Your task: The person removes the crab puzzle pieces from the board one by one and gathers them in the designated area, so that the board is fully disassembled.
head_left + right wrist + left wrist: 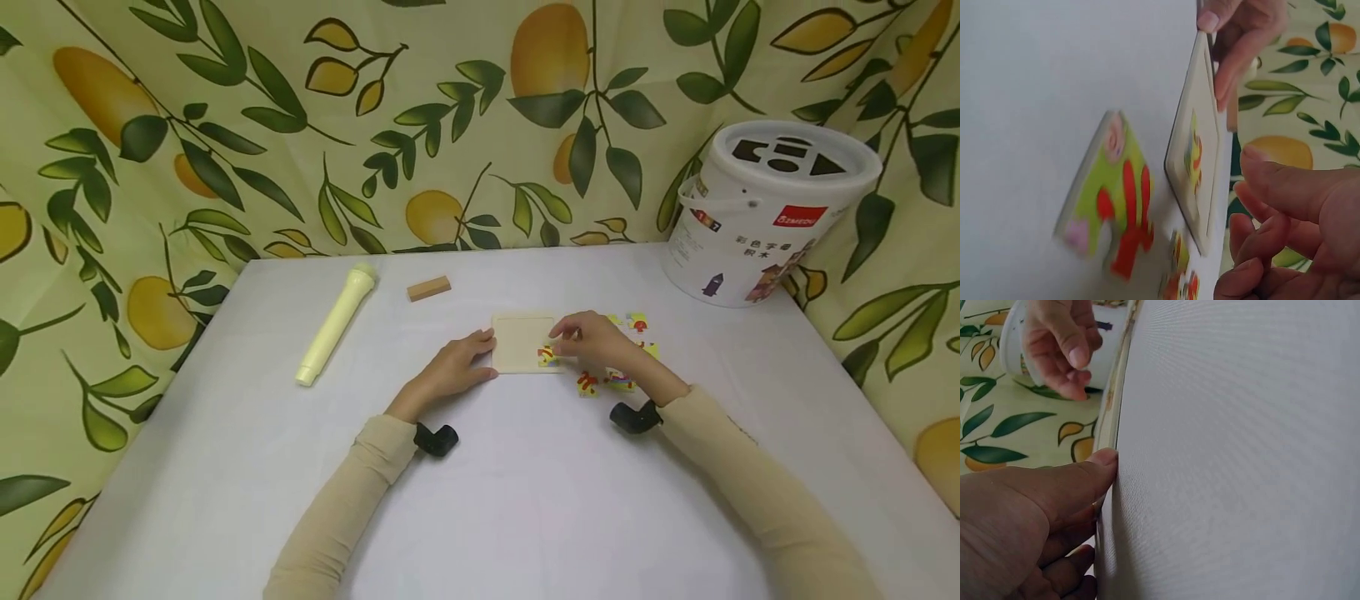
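A shallow wooden puzzle board lies flat on the table. My left hand grips its left end, the thumb on the near side and the fingers on the far side. One yellow and red puzzle piece sits in the board's near right corner. Over the right end hovers my right hand, fingers loosely bent, nothing seen between them. Several loose puzzle pieces lie right of the board, partly hidden under that hand and wrist. In the right wrist view, a loose green piece with a red shape shows up close.
A small wooden block lies behind the board. Farther left is a pale yellow microphone-shaped stick. At the back right stands a white bucket with a shape-cut lid. Fruit-patterned cloth rises behind the table.
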A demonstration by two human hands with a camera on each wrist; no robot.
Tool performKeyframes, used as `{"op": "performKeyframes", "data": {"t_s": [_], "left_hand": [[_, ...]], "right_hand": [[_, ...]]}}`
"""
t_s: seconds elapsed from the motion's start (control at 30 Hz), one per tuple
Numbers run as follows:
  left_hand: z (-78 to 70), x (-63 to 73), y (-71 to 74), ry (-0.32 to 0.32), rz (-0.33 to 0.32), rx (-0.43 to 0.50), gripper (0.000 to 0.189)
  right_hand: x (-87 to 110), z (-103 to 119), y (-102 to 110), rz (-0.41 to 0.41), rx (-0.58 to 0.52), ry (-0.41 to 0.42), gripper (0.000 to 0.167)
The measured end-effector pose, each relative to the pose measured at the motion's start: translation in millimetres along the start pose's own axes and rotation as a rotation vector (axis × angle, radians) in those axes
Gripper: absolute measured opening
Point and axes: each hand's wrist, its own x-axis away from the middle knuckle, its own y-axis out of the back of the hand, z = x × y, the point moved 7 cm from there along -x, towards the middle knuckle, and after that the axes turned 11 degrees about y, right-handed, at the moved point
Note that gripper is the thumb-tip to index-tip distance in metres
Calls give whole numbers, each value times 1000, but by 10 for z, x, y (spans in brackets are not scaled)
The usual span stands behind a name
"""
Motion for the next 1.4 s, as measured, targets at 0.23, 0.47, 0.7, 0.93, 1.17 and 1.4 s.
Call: {"op": "performKeyframes", "data": {"t_s": [0.23, 0.47, 0.7, 0.93, 1.17, 1.4], "left_hand": [[28, 15, -93, 4, 5, -2, 56], [6, 30, -78, -12, -11, -5, 55], [-7, 32, -52, -18, -20, 1, 54], [-11, 36, -28, -18, -19, -7, 54], [-14, 28, -15, -17, -16, -10, 54], [-7, 25, -4, -18, -17, -10, 55]], "right_hand": [[-34, 71, -192, 69, 48, -11, 27], [-30, 85, -245, 71, 103, 34, 19], [-16, 112, -235, 60, 100, 53, 18], [-32, 143, -222, 26, 109, 99, 19], [-29, 155, -180, -20, 59, 117, 23], [-51, 73, -138, -58, -27, 46, 17]]}}
